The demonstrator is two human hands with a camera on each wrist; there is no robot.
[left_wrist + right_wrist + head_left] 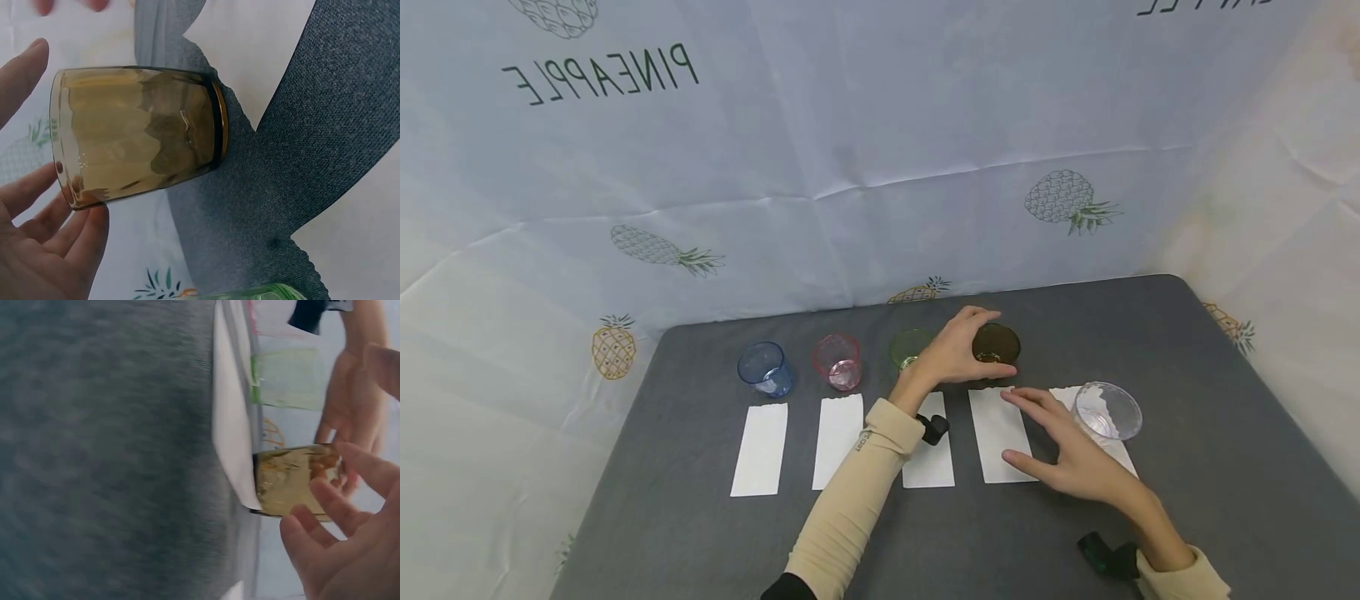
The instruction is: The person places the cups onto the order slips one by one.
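An amber glass (997,343) stands upright at the back of the grey table. My left hand (958,348) reaches around its rim, thumb and fingers spread. In the left wrist view, the fingertips lie right at the rim of the amber glass (137,134), while the thumb (25,78) stays apart from it. My right hand (1071,454) hovers with parted fingers over a white paper strip (996,433) in front of that glass. A clear glass (1107,411) stands beside the right hand, on another paper strip (1123,457).
A blue glass (765,369), a pink glass (838,362) and a green glass (907,343) line up left of the amber one, the green partly hidden by my left hand. More paper strips (760,450) lie before them. A pineapple-print cloth (850,125) hangs behind the table.
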